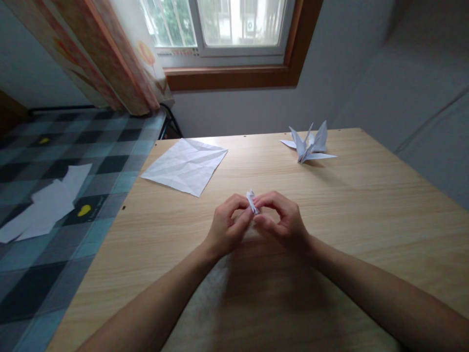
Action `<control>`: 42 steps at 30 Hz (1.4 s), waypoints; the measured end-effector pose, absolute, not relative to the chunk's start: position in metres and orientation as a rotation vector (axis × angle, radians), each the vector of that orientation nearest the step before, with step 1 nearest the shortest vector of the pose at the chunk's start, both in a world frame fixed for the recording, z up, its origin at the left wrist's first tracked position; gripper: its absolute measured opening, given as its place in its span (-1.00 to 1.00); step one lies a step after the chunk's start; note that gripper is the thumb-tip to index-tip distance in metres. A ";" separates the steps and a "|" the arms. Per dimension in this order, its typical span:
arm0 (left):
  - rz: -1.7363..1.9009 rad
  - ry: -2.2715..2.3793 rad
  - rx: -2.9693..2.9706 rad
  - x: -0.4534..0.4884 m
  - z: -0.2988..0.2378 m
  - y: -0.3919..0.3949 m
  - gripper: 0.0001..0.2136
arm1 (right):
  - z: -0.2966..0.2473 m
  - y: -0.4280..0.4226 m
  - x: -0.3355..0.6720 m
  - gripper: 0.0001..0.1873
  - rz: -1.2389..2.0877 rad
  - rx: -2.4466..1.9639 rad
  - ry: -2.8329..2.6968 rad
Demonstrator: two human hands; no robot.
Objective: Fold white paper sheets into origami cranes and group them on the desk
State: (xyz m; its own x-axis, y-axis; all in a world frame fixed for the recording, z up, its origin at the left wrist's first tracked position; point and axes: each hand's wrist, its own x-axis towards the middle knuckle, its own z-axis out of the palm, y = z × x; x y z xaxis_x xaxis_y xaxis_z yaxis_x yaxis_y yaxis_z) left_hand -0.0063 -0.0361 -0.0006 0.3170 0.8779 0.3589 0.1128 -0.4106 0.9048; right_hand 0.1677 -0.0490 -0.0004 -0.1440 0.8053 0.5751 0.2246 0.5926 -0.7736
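Observation:
A small folded piece of white paper (251, 199) is pinched between my two hands, just above the middle of the wooden table (176, 244). My left hand (230, 222) grips it from the left with thumb and forefinger. From the right, my right hand (286, 217) has its fingertips closed on the same paper, its thumb slightly lower. The fingers cover much of the paper, so its full shape is hidden. Farther back on the right stand folded white paper cranes (306, 146), overlapping one another. A creased white paper square (186, 166) lies flat at the back left.
To the left of the table is a bed with a checked cover (91, 269), bearing several white paper pieces (54, 205). A window (234, 29) with a brown frame and a patterned curtain (106, 54) are beyond the table. A wall rises at the right.

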 end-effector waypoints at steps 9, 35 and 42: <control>1.139 0.922 1.603 -0.007 -0.006 -0.033 -0.81 | 0.000 -0.045 0.167 -0.87 0.874 -0.937 -1.434; 1.375 0.750 0.646 -0.020 -0.002 -0.005 -0.90 | -0.006 -0.005 0.193 -0.79 1.294 -0.894 -0.452; 1.362 0.737 0.604 -0.021 -0.001 -0.005 -0.91 | -0.006 -0.001 0.196 -0.84 1.335 -0.892 -0.382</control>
